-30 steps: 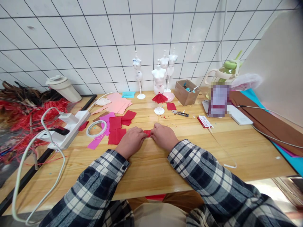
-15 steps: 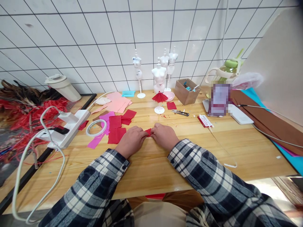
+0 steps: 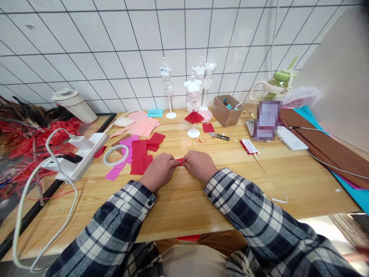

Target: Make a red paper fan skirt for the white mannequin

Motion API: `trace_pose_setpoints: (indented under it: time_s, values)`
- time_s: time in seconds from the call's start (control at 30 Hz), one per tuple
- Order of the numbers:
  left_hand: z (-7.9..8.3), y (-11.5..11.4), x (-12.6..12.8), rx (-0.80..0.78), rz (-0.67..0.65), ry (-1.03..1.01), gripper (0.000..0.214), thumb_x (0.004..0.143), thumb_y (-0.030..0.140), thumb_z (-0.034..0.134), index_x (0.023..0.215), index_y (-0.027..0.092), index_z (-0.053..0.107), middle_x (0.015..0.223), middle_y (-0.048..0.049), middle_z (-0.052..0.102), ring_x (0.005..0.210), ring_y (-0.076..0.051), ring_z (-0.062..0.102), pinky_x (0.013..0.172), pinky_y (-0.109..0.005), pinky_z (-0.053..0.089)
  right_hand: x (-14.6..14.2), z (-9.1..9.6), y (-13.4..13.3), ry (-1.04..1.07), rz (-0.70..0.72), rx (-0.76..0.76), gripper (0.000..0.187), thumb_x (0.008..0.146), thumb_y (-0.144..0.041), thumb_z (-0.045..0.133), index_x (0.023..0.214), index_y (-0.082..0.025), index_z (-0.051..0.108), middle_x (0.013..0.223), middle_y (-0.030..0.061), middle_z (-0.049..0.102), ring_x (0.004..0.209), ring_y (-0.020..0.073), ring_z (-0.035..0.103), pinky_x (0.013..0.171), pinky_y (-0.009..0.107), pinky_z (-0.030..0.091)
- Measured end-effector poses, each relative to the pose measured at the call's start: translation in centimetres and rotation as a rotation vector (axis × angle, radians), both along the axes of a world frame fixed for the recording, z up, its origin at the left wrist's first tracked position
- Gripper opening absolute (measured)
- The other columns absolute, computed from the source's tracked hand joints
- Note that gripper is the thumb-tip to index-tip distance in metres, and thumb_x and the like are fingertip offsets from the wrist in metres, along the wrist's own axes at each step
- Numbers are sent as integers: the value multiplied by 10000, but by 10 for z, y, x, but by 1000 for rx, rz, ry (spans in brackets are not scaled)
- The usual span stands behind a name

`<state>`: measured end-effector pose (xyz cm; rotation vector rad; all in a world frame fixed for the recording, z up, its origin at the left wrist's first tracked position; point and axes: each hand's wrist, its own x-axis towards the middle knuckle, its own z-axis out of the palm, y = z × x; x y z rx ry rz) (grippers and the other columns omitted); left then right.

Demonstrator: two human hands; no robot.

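Observation:
My left hand (image 3: 160,170) and my right hand (image 3: 198,164) meet over the wooden table (image 3: 184,200), fingers closed. Together they pinch a small folded red paper piece (image 3: 180,161), most of it hidden between the fingertips. Just left of my left hand lie loose red paper squares (image 3: 142,152) and pink strips (image 3: 117,170). A roll of clear tape (image 3: 116,154) sits beside those. Beyond my hands stands a white mannequin bust with a red pleated paper skirt (image 3: 193,116).
A white power strip (image 3: 77,156) with cables lies at the left, near red raffia and feathers (image 3: 25,134). Small scissors (image 3: 219,136), a cardboard box (image 3: 227,110), more white busts (image 3: 167,82), pink paper sheets (image 3: 142,125), a green bottle (image 3: 275,86) and brown and blue sheets (image 3: 325,150) sit farther back and right.
My hands stay in the same spot. The red piece looked wider a second ago and now shows narrower between my fingertips. The view has tilted slightly.

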<state>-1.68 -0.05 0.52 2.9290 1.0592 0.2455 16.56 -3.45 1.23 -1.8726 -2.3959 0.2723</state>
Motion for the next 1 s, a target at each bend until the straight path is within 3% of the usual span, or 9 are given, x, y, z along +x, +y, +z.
trace_pose_setpoints:
  time_s: [0.23, 0.4, 0.63, 0.83, 1.0]
  values:
    - [0, 0, 1, 3, -13, -9, 280, 927, 242, 444, 1003, 238, 714, 829, -64, 639, 848, -209, 550, 788, -366, 423, 1, 2, -2, 22, 7, 28, 264, 940, -330, 434, 1012, -269, 680, 966, 36, 641, 881, 171, 612, 693, 264, 402]
    - [4, -2, 3, 28, -41, -28, 272, 925, 227, 446, 955, 207, 715, 923, -81, 639, 916, -215, 544, 842, -369, 428, 0, 0, -1, 15, -6, 5, 272, 934, -329, 435, 984, -249, 690, 961, 49, 645, 878, 176, 613, 697, 269, 406]
    - [0, -2, 3, 20, -44, 40, 277, 921, 191, 450, 1096, 224, 662, 896, -75, 642, 885, -213, 554, 791, -351, 427, 0, 0, -1, 48, -2, 3, 243, 929, -322, 451, 1009, -249, 668, 1001, 46, 654, 909, 174, 612, 724, 263, 411]
    - [1, -1, 2, 13, -53, 11, 260, 923, 208, 452, 1013, 235, 694, 864, -65, 650, 879, -212, 552, 827, -372, 406, 1, -2, -1, 69, 18, 48, 234, 923, -329, 462, 1001, -259, 672, 983, 34, 656, 897, 180, 616, 704, 266, 409]
    - [-2, -1, 2, -25, -34, -33, 288, 921, 184, 443, 1090, 219, 673, 886, -77, 641, 889, -208, 549, 814, -357, 425, 1, -3, 1, 47, 1, 16, 258, 930, -348, 450, 996, -257, 682, 978, 46, 662, 893, 185, 615, 719, 273, 410]
